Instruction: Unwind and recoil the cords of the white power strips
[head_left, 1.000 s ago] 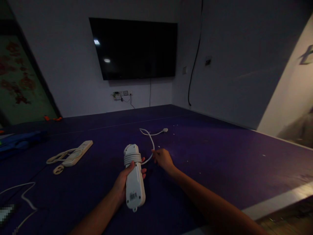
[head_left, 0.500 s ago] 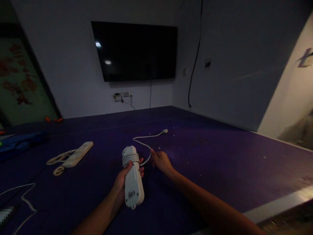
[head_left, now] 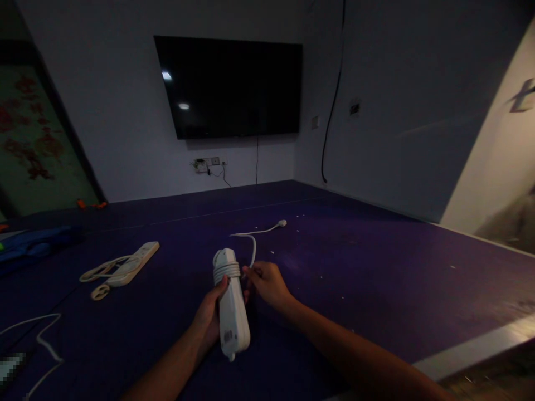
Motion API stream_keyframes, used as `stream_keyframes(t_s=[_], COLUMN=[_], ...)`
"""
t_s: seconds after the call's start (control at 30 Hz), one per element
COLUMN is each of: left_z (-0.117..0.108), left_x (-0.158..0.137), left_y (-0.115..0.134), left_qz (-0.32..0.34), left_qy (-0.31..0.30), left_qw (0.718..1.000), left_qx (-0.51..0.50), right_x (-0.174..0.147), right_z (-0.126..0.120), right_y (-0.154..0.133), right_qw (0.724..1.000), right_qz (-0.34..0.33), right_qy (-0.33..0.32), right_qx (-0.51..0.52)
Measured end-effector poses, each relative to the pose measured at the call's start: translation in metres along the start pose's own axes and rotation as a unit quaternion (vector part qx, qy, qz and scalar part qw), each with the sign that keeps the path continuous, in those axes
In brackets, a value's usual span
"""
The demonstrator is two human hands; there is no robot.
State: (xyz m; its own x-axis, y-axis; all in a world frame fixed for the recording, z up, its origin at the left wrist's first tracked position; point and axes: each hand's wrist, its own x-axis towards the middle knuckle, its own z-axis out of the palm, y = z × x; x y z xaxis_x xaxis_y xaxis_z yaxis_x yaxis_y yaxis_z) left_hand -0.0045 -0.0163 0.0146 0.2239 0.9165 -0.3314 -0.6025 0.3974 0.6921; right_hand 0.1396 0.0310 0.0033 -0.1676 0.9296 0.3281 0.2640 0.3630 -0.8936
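One left hand [head_left: 211, 312] and one right hand [head_left: 270, 285], two in all, appear with one held power strip [head_left: 234, 317] and one resting power strip [head_left: 132, 268], also two. Two plugs are visible, one far plug [head_left: 282, 223] and one near plug [head_left: 100, 292], plus one wall-mounted television [head_left: 234, 89], one hanging black cable [head_left: 332, 114] and one loose white cable [head_left: 49, 346] at lower left.

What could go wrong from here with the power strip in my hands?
The cord coils might slip loose: they sit near the far end of the power strip, and your left hand grips mostly below them. The loose cord might kink, since it bends sharply between your right hand and the plug on the purple surface.
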Motion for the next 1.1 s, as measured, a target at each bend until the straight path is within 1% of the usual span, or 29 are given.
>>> stream_keyframes(t_s=[0.07,0.13,0.23,0.3,0.43,0.6,0.7,0.77,0.83,0.9,1.0,1.03,1.1], left_z=[-0.003,-0.003,-0.001,0.002,0.004,0.007,0.009,0.01,0.009,0.008,0.006,0.005,0.005], left_x=[0.001,0.0,-0.003,-0.006,-0.007,-0.007,-0.008,-0.008,-0.007,-0.007,-0.005,-0.004,-0.003], left_y=[0.001,0.002,0.002,0.002,0.003,0.002,0.002,0.001,0.001,0.002,0.002,0.002,0.002], left_qz=[0.009,0.006,-0.012,-0.029,-0.058,-0.067,-0.048,-0.037,-0.035,-0.031,-0.024,-0.023,-0.027], left_qy=[-0.006,-0.017,-0.054,-0.062,-0.048,-0.034,-0.015,-0.007,-0.007,-0.009,-0.003,0.001,0.007], left_qw=[1.0,1.0,0.998,0.998,0.997,0.995,0.996,0.997,0.998,0.998,0.998,0.998,0.998], left_qx=[-0.004,0.001,0.008,0.009,0.026,0.059,0.068,0.065,0.059,0.054,0.053,0.053,0.056], right_x=[-0.001,-0.001,0.0,0.0,0.001,0.004,0.007,0.009,0.011,0.013,0.015,0.015,0.015], right_z=[-0.006,-0.013,-0.022,-0.026,-0.034,-0.038,-0.038,-0.037,-0.036,-0.036,-0.037,-0.037,-0.037], right_y=[-0.006,-0.011,-0.016,-0.018,-0.021,-0.02,-0.018,-0.015,-0.01,-0.005,0.001,0.002,0.0], right_qw=[0.998,0.994,0.989,0.985,0.977,0.974,0.975,0.978,0.979,0.974,0.962,0.96,0.959], right_qz=[-0.038,-0.061,-0.091,-0.107,-0.115,-0.094,-0.068,-0.036,0.018,0.091,0.189,0.207,0.221], right_qy=[0.029,0.055,0.099,0.128,0.175,0.205,0.21,0.202,0.188,0.171,0.132,0.112,0.065], right_qx=[-0.044,-0.071,-0.066,-0.047,-0.028,-0.01,0.011,0.038,0.077,0.116,0.149,0.154,0.164])
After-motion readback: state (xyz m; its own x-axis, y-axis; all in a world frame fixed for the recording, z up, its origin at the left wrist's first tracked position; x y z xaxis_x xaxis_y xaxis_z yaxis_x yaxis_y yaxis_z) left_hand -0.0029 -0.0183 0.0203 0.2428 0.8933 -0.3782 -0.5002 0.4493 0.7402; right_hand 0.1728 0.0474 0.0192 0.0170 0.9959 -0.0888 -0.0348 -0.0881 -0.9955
